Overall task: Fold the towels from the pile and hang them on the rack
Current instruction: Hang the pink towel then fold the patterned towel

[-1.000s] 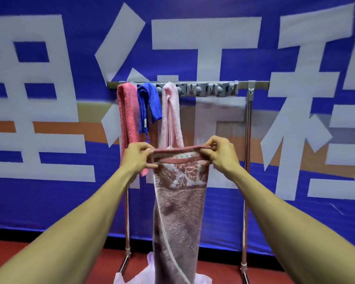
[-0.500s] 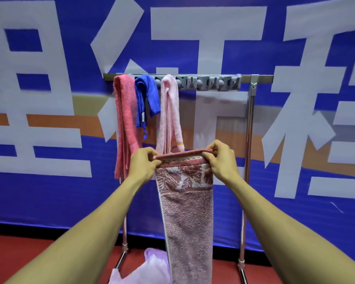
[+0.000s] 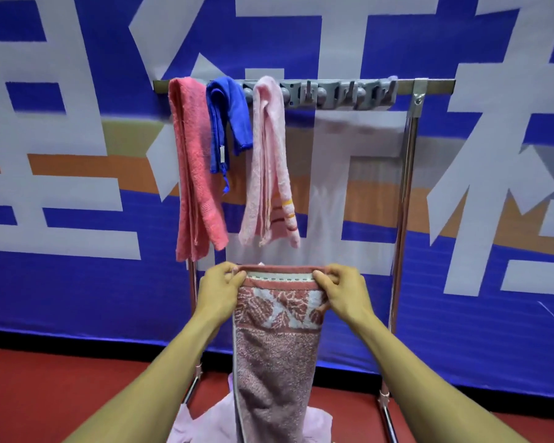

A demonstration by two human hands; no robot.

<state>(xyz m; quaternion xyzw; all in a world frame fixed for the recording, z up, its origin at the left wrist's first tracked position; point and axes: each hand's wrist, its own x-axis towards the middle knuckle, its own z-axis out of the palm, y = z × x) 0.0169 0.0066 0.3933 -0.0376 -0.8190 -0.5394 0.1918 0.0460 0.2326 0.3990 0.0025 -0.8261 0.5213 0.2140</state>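
Terry, dusty-rose patterned towel (image 3: 277,340) pinched at top corners by left hand (image 3: 219,290) and right hand (image 3: 343,290) (folded lengthwise); risk: uneven lift onto rack (image 3: 429,86) undoes fold.

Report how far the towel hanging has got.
Done: three towels hang on the rack: coral towel, blue towel, pale pink towel. In hand: left hand and right hand hold the folded patterned towel by its top edge, below the bar. Left: hanging it, then the pale cloth on the floor.
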